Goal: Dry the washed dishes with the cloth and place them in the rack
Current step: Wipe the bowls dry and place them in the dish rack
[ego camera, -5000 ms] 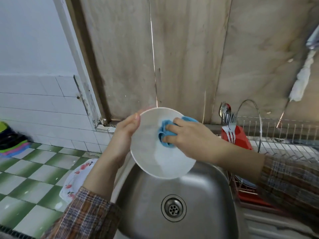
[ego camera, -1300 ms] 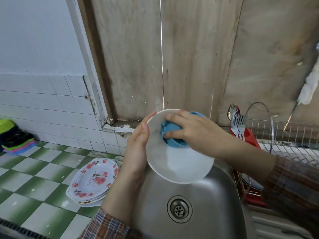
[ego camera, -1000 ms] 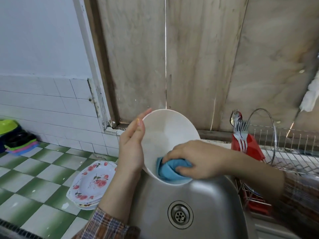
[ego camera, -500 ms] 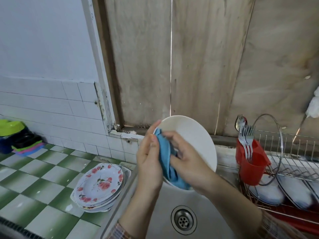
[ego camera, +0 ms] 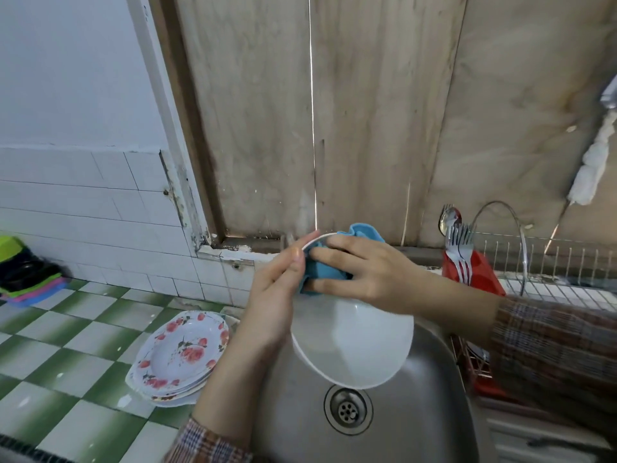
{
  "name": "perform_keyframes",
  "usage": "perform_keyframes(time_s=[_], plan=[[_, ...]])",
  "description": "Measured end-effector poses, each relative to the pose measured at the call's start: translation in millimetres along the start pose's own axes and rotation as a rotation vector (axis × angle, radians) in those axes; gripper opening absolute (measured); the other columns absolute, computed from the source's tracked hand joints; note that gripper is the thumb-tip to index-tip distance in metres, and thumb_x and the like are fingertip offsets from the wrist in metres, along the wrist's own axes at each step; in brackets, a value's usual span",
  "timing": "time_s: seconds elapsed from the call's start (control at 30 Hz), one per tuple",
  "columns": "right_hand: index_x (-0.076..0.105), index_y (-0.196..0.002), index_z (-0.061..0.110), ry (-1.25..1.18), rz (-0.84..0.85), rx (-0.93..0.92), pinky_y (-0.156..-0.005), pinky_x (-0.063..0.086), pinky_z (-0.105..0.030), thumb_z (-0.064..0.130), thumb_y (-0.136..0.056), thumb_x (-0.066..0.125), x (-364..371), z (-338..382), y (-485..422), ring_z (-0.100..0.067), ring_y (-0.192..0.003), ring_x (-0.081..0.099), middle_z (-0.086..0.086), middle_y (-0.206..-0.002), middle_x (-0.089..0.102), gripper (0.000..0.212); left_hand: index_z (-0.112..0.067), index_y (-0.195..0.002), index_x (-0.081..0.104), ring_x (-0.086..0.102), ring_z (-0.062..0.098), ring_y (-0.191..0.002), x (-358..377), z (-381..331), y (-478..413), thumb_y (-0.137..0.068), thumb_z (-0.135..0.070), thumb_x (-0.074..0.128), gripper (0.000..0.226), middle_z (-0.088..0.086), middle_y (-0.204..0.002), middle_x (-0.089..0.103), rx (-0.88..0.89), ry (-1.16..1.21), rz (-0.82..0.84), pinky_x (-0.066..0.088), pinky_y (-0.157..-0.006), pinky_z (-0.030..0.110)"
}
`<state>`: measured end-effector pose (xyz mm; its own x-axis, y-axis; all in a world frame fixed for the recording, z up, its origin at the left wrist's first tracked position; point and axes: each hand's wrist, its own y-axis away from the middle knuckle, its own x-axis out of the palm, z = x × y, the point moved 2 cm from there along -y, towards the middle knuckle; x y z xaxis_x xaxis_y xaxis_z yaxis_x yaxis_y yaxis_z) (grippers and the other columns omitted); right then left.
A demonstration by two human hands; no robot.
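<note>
Steel sink (ego camera: pixel 417 412) lies directly under a tilted white plate (ego camera: pixel 354 349). Above the sink, the left hand (ego camera: pixel 273 305) grips the plate's rim; the right hand (ego camera: pixel 367 272) clutches a blue cloth (ego camera: pixel 320 272) against its upper edge.

I count one white plate (ego camera: pixel 354 349) and one blue cloth (ego camera: pixel 320 269) over one sink (ego camera: pixel 417 412), which has a single drain (ego camera: pixel 348 410). The table (ego camera: pixel 66 379) bears one stack of flowered plates (ego camera: pixel 182 352); several rims show, but I can't fix the number. One red holder (ego camera: pixel 484 275) carries one spoon (ego camera: pixel 449 220) and two forks (ego camera: pixel 462 242). There is one wire rack (ego camera: pixel 551 262). At far left is one pile of coloured tubs (ego camera: pixel 30 279), too blurred to count.
</note>
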<state>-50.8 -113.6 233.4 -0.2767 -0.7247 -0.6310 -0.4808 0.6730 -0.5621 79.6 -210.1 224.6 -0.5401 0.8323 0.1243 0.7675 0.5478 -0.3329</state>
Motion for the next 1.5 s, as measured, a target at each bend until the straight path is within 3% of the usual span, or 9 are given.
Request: perform_keyframes(time_s=[0.1,0.27,0.37,0.47,0.7,0.87,1.1,1.33,1.5], plan=[[0.069,-0.109,0.016,0.086,0.109,0.089,-0.076,0.054,-0.041,0.000,-0.088,0.055,11,2,4,-0.033,-0.095,0.064,-0.016,-0.115,0.066,0.030,-0.015,-0.119,0.065,0.067,0.019,-0.107,-8,-1,-4,-0.094,-0.024,0.045,0.033,0.003,-0.112,0.072,-0.028,0.029,-0.035,0.055,-0.092,0.033],[0.059,-0.123,0.031,-0.281,0.798,0.467,-0.087,0.048,-0.038,0.039,-0.093,0.050,0,24,-1,-0.027,-0.106,0.054,-0.006,-0.111,0.059,0.032,-0.017,-0.118,0.065,0.069,0.008,-0.084,-19,0,-10,-0.101,-0.025,0.041,0.031,-0.005,-0.095,0.075,-0.023,0.045,-0.186,0.055,-0.068,0.020],[0.055,-0.123,0.037,-0.722,0.887,0.500,-0.095,0.043,-0.038,0.069,-0.086,0.049,-19,30,-7,-0.018,-0.105,0.054,0.000,-0.111,0.061,0.049,-0.025,-0.120,0.064,0.068,0.010,-0.100,-20,9,-11,-0.087,-0.045,0.048,0.042,-0.006,-0.110,0.073,-0.089,0.066,-0.179,0.055,-0.084,0.028],[0.054,-0.126,0.034,-0.704,0.944,0.365,-0.095,0.042,-0.035,0.052,-0.077,0.074,-23,23,-9,-0.015,-0.105,0.053,0.004,-0.115,0.061,0.055,-0.034,-0.132,0.053,0.057,0.018,-0.122,-16,18,-15,-0.088,-0.048,0.046,0.047,-0.006,-0.136,0.058,-0.225,0.075,-0.125,0.044,-0.105,0.043],[0.067,-0.113,0.022,-0.998,0.755,0.540,-0.083,0.049,-0.023,0.015,-0.075,0.082,-31,-25,0,-0.007,-0.094,0.061,0.007,-0.103,0.067,0.042,-0.032,-0.146,0.034,0.016,-0.005,-0.142,-12,20,-18,-0.095,-0.055,0.034,0.056,-0.028,-0.147,0.023,-0.038,-0.628,0.082,0.011,-0.112,0.014],[0.069,-0.105,0.032,-1.186,0.539,0.708,-0.085,0.052,-0.023,0.002,-0.066,0.085,-39,-54,15,-0.010,-0.101,0.064,0.012,-0.106,0.067,0.051,-0.023,-0.130,0.057,0.062,-0.001,-0.108,-13,15,-10,-0.073,-0.033,0.084,0.064,-0.017,-0.118,0.068,-0.096,-0.352,0.427,0.047,-0.086,0.012],[0.061,-0.118,0.033,-1.017,-0.349,1.024,-0.073,0.058,-0.022,0.004,-0.074,0.078,-46,-44,26,-0.004,-0.093,0.066,0.013,-0.110,0.065,0.055,-0.022,-0.116,0.067,0.066,0.003,-0.076,-2,31,-6,-0.073,-0.012,0.073,0.045,-0.003,-0.095,0.075,-0.131,-0.023,-0.036,0.054,-0.067,0.018],[0.058,-0.126,0.037,-0.422,-0.171,0.783,-0.114,0.020,-0.038,0.050,-0.083,0.059,-7,24,27,-0.021,-0.142,0.026,0.009,-0.153,0.033,0.045,-0.019,-0.090,0.080,0.070,0.014,-0.074,22,30,-2,-0.077,-0.008,0.071,0.019,0.009,-0.087,0.076,-0.059,0.221,-0.092,0.055,-0.063,0.023],[0.063,-0.114,0.025,-0.864,-0.446,1.300,-0.076,0.042,-0.002,0.005,-0.094,0.058,-3,-13,32,0.005,-0.095,0.060,0.013,-0.112,0.063,0.029,-0.022,-0.102,0.076,0.070,0.012,-0.086,29,29,-2,-0.083,-0.013,0.069,0.022,0.005,-0.097,0.075,-0.066,0.261,-0.134,0.055,-0.072,0.022]])
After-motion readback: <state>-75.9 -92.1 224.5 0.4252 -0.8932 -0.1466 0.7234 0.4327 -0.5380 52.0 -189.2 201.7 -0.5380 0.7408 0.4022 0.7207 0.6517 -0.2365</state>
